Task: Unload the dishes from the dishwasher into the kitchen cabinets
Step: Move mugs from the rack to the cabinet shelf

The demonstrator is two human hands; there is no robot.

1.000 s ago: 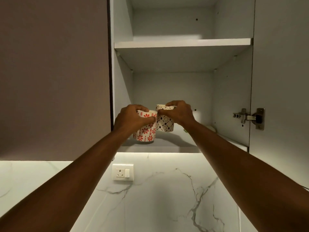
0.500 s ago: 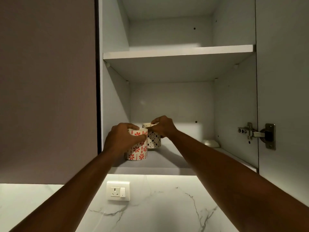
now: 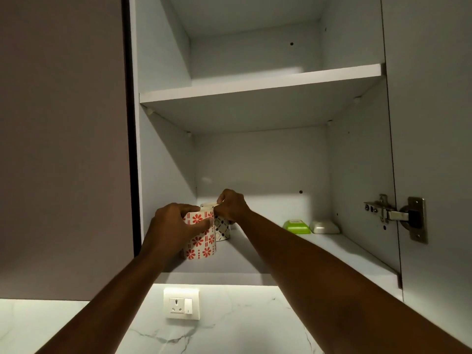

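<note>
Both hands reach into an open wall cabinet. My left hand (image 3: 171,226) grips a white cup with red flowers (image 3: 201,241), which stands on the lower shelf (image 3: 245,261) near its front left. Just behind it stands a white cup with a black diamond pattern (image 3: 222,229), held at the rim by my right hand (image 3: 233,205). The two cups are side by side, touching or nearly so.
A green dish (image 3: 296,226) and a white dish (image 3: 324,227) lie at the back right of the lower shelf. The upper shelf (image 3: 260,84) is above. The open door with its hinge (image 3: 398,215) is at right; a wall socket (image 3: 181,304) is below.
Both cups have gone deeper into the cabinet and now stand on the lower shelf. My view has tilted up and nearer, showing the two dishes at the back right.
</note>
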